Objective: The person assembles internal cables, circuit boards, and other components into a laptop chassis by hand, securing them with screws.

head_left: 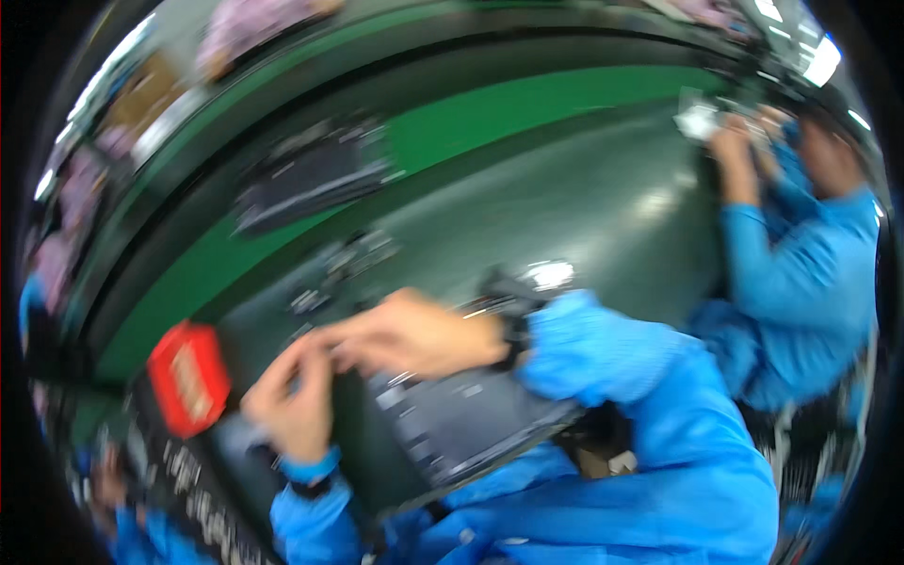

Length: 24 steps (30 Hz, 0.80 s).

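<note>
My left hand (294,400) and my right hand (414,331) meet fingertip to fingertip over the dark green bench. Both have their fingers drawn together in a pinch. Whatever is between them is too small and blurred to make out. Close in front of my body, just below my right wrist, lies a flat dark electronic casing (471,419) with lighter parts along its edges. Beyond my hands sit several small dark and silvery parts (353,256), smeared by motion.
A red bin (188,379) stands left of my left hand. Another dark casing (315,174) rests on the green conveyor strip (527,99) at the back. Past my right wrist is a dark object (508,290) beside a shiny pale piece (549,274). A blue-sleeved co-worker (800,254) works at the right.
</note>
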{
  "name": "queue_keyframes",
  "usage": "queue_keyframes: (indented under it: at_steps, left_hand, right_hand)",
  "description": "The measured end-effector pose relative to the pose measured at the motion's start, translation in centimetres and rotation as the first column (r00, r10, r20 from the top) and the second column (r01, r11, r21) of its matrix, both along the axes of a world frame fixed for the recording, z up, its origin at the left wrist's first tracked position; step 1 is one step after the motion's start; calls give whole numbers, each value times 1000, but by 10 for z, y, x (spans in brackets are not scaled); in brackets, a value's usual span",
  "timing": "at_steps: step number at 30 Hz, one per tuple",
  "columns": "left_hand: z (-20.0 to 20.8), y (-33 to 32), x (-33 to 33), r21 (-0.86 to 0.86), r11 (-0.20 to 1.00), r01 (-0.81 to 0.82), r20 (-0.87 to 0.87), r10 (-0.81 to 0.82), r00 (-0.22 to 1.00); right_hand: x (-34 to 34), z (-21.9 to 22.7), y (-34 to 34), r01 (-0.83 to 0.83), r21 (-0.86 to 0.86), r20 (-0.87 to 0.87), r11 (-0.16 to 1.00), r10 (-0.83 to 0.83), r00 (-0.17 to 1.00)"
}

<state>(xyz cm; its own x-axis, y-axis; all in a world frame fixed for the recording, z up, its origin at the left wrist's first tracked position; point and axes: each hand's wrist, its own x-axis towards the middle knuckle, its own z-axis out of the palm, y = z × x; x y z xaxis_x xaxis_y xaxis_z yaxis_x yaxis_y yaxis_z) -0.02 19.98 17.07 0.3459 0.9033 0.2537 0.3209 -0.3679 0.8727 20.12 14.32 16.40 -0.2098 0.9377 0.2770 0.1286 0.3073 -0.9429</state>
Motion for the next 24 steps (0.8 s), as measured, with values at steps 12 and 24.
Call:
queue_keyframes:
  at_steps: [12,24]
  left_hand:
    - [-1,15,6,210,963,166,-38,-161,986]
    - [47,68,-47,710,683,-172,-50,293,955]
  right_hand:
    - [-3,4,-7,148,-156,11,977,-148,989]
    - [18,-1,0,153,-271,-159,950,-202,966]
